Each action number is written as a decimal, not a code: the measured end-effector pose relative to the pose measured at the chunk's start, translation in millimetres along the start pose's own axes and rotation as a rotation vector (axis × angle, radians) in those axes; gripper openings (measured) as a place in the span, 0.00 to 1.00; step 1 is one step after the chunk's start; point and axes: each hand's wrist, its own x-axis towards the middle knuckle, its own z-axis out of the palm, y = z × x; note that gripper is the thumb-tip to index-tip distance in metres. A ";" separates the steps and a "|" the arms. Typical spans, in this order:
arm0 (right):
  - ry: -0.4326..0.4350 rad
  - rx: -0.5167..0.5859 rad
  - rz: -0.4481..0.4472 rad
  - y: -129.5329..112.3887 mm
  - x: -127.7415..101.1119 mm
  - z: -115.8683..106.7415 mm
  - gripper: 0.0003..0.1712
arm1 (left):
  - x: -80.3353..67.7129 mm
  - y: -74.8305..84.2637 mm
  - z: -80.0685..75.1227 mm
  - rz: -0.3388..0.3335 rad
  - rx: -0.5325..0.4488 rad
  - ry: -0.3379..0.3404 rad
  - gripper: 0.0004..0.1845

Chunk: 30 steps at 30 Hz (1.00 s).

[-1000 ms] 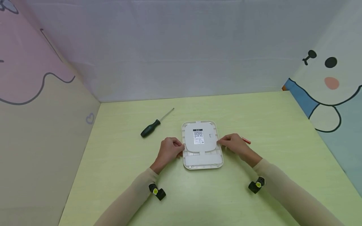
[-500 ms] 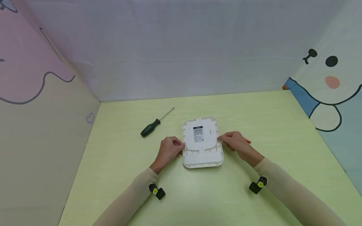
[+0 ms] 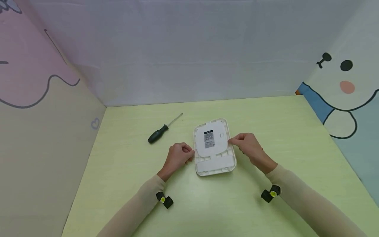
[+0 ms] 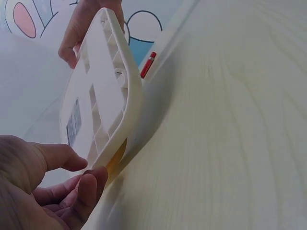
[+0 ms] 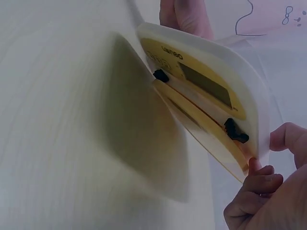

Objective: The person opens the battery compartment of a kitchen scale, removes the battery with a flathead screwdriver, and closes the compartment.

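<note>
A flat white device [image 3: 214, 148] with a label on its ribbed back is tilted, its far edge raised off the green table [image 3: 281, 125] and its near edge low. My left hand [image 3: 177, 157] pinches its left edge and my right hand [image 3: 250, 148] pinches its right edge. The left wrist view shows the device [image 4: 103, 96] edge-on, with my left hand's fingers [image 4: 72, 191] at its near corner and my right hand [image 4: 84, 28] beyond it. The right wrist view shows its yellow underside [image 5: 206, 96] with a display window and two black feet, held by my right hand [image 5: 268, 191].
A black-handled screwdriver [image 3: 160, 131] lies on the table to the back left. A red pen [image 4: 147, 64] lies on the table beyond the device, near my right hand. Paper walls with cartoon drawings enclose the table on the left, back and right.
The device lay flat on the table; now its far edge has risen and it tilts up between both hands, which keep their hold on its sides.
</note>
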 end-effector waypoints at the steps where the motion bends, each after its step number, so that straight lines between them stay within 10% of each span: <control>1: 0.012 -0.023 -0.011 -2.3 -1.0 -0.5 0.16 | -0.1 0.0 0.1 0.004 0.003 -0.002 0.04; 30: 0.150 -0.431 -0.228 -50.7 -27.0 2.6 0.14 | 4.3 6.9 2.2 0.085 -0.139 -0.039 0.05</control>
